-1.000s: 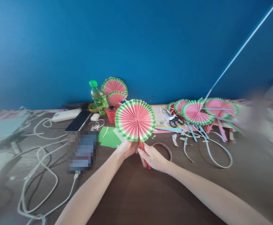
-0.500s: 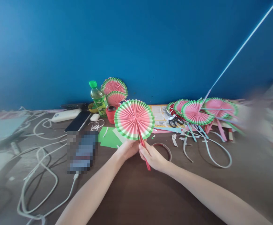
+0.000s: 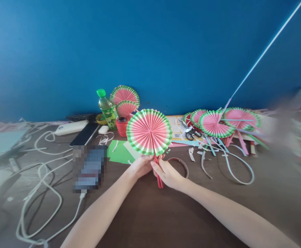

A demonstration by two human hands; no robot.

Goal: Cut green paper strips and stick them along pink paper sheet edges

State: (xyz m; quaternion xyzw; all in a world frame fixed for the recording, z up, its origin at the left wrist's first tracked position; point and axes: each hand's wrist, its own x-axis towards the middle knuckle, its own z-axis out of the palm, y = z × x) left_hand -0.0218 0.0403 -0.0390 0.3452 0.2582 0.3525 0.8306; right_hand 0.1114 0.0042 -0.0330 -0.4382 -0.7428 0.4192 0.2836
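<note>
Your right hand [image 3: 168,173] closes around the red handle [image 3: 160,183] of the paper fan [image 3: 149,130], upright at centre; your left hand [image 3: 140,166] sits below it, fingers hidden, grip impossible to tell. You seem to be holding it spread; the next move likely calls for keeping the handle pinched. From the fan, a red cup [image 3: 121,128] crowds nine o'clock, a ring [image 3: 186,168] four; room opens toward six.

Head view: I see the right hand [image 3: 169,173] clasping the red handle [image 3: 160,182] of a pleated fan [image 3: 149,131], left hand [image 3: 141,166] at its lower rim.

Tabletop [image 3: 145,220] between the forearms [image 3: 98,210] leaves passage; cables [image 3: 61,199] (loosely looped) obstruct the left, paper scraps [image 3: 191,154] the right
</note>
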